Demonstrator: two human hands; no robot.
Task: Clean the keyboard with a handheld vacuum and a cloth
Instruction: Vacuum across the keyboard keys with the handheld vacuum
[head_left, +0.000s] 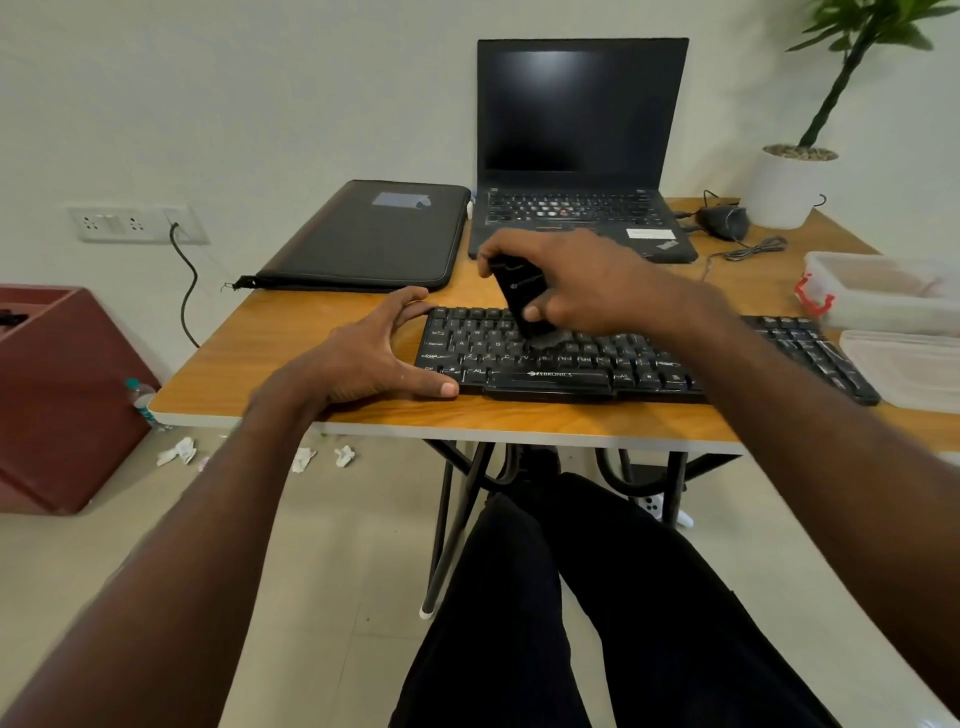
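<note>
Black keyboard on bench: vacuuming stage.
Right hand grip wraps handheld vacuum, nozzle on middle keys; left hand, fingers spread, braces left end. Cloth wipe apparently remains; no cloth visible.

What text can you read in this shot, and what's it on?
"ZEBRONICS": on the keyboard, front edge at the space bar.
"ThinkPad", partly legible: on the laptop palm rest.
White sticker on the laptop: too blurred to read.
Keyboard key legends: mostly too small to read.
</note>
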